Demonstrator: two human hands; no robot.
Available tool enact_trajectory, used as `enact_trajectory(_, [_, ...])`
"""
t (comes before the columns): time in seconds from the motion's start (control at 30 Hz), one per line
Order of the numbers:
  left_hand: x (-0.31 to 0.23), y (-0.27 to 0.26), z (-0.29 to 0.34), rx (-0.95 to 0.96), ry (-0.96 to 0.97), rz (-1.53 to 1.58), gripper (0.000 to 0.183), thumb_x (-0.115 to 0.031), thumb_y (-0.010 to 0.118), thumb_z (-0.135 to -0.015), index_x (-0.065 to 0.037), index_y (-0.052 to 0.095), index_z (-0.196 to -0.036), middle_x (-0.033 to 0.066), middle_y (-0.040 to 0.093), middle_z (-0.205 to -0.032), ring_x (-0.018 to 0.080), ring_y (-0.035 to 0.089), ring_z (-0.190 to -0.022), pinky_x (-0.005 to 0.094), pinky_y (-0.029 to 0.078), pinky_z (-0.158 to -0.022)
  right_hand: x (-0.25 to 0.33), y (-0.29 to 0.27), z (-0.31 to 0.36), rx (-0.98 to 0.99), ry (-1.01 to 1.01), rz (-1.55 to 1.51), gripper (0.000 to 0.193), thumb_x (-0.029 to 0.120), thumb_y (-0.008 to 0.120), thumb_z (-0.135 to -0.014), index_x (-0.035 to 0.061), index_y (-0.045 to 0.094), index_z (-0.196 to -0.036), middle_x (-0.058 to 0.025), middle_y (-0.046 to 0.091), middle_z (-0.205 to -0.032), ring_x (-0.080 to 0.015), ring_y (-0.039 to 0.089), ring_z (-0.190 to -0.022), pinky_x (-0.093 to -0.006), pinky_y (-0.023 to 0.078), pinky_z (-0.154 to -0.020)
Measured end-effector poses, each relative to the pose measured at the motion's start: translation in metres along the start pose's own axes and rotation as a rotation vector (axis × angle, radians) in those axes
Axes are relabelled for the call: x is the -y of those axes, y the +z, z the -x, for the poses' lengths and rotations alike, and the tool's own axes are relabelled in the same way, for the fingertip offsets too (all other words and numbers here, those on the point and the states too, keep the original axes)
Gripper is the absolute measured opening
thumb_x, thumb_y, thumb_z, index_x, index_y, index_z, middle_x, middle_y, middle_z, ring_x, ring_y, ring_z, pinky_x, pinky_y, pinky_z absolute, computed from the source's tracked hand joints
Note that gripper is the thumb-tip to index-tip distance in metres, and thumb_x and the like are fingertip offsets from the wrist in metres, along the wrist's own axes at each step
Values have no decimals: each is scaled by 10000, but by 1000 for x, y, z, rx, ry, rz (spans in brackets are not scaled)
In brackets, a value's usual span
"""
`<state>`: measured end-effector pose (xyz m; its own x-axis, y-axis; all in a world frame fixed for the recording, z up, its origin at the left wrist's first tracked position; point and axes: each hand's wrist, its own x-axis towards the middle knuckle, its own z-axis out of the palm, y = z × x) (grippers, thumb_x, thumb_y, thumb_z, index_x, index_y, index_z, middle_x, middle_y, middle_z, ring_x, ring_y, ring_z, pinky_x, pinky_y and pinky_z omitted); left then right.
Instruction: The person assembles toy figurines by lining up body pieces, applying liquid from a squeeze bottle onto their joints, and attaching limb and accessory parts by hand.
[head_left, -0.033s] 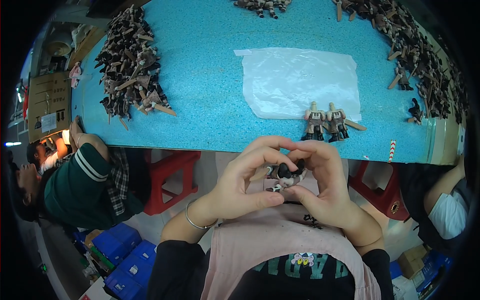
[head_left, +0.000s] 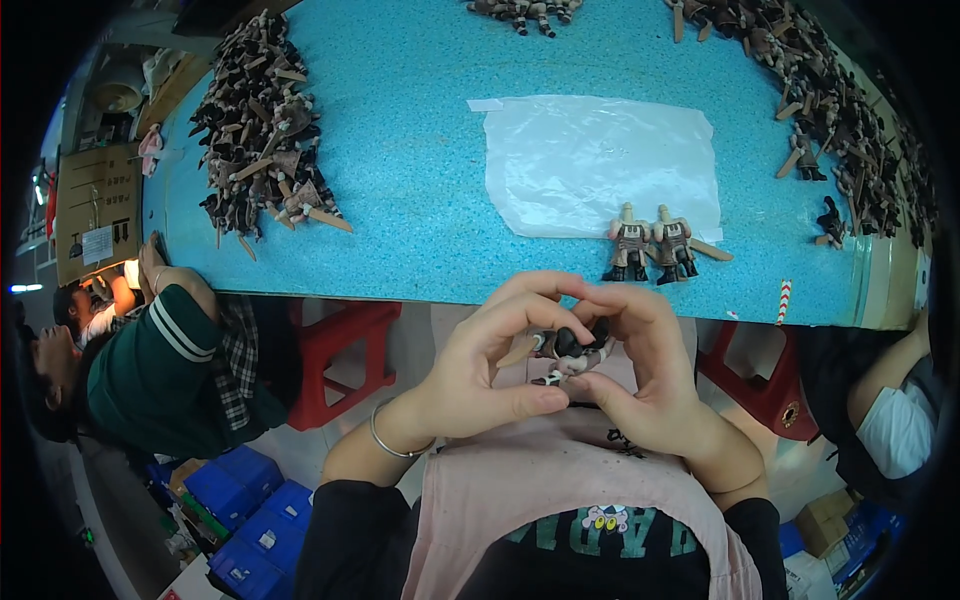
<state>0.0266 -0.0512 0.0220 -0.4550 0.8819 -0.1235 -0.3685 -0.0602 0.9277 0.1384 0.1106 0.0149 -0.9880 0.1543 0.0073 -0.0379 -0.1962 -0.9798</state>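
Just off the table's near edge, both my hands are closed around one small toy figure [head_left: 575, 361] in dark and pale colours. My left hand [head_left: 490, 365] grips it from the left, thumb below and fingers arched above. From the other side, the fingers and thumb of my right hand [head_left: 650, 365] hold it too. Parts of the figure are hidden by my fingers. Beyond my hands, two similar figures, a left one [head_left: 629, 244] and a right one [head_left: 676, 244], lie side by side, their upper ends on a clear plastic sheet [head_left: 600, 160].
A large heap of figures [head_left: 262, 130] covers the left of the blue table [head_left: 400, 180]. Another pile [head_left: 850, 130] runs along the right side. A person in a green sleeve [head_left: 160, 350] sits at left, another person's arm [head_left: 890, 375] at right. Red stools [head_left: 345, 360] and blue bins [head_left: 250, 520] stand below.
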Motion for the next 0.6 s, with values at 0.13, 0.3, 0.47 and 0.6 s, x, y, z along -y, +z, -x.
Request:
enact_trajectory(0.13, [3, 0, 1, -19, 75, -116, 392, -159, 783, -744, -39, 614, -1077, 142, 438, -1334, 291, 383, -1305, 432, 301, -1086, 6, -4, -7, 87, -104, 204, 499, -23, 666, -794, 2, 508, -1267, -152, 542, -1133, -247, 550, -1024, -345, 439, -895])
enact_trajectory(0.3, [6, 4, -1, -74, 156, -218, 369, -188, 801, -737, -41, 620, -1023, 104, 536, -1240, 323, 394, -1292, 458, 312, -1068, 4, -3, -7, 36, -144, 230, 397, -10, 668, -795, -10, 588, -1183, -158, 572, -1057, -251, 579, -941, -335, 468, -829])
enact_trajectory(0.47, [10, -2, -1, -16, 147, -259, 468, -240, 808, -736, -17, 600, -1091, 126, 490, -1268, 324, 317, -1344, 449, 316, -1064, 2, -4, -7, 5, -152, 249, 355, -8, 673, -796, -14, 622, -1148, -160, 582, -1038, -241, 600, -863, -310, 495, -754])
enact_trajectory(0.6, [8, 3, -4, -84, 150, -212, 367, -183, 798, -741, -37, 614, -1023, 99, 547, -1213, 319, 405, -1277, 449, 325, -1056, 1, -6, -8, 3, -145, 242, 351, 0, 674, -798, -15, 625, -1145, -161, 589, -1031, -237, 602, -865, -308, 498, -759])
